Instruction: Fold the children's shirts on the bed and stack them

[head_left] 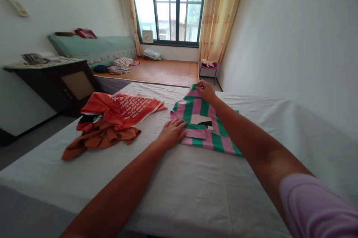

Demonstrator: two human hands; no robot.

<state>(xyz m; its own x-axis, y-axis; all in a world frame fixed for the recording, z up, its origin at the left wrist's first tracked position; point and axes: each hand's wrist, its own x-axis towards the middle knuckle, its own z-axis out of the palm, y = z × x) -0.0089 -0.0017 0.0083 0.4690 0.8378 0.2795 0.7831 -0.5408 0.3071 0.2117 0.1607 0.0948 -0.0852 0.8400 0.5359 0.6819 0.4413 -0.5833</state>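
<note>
Sheet [190,185]: white, lightly creased, carrying all the clothes at hand. Bed [167,70]: mat-topped, beyond the sheet's far edge. Pile, beside the sheet's left edge: red garment [140,109], white-lettered, uppermost; brown garment [103,137], crumpled, on the near side. Shirt [199,107], one: right of the sheet's middle, nearer its far edge than its near one, left side close to the red garment's tip. Risks, as judged: a slack pinch by the right hand [206,90] could let the far corner drop askew; an uneven pull there, with too light a press from the left hand [172,133], could drag the body and ruck it. Appearance: broad green and pink stripes, body mostly flat, far corner drawn to a peak, right side partly hidden by the right forearm [251,133]. Hands, bare: right, thumb and fingers gripping the green far corner; left, palm down, unclenched, fingers resting on the shirt's left side. Strip [195,132], perhaps a sleeve: laid across the near part. Print [205,120]: pale and black, partly covered.
</note>
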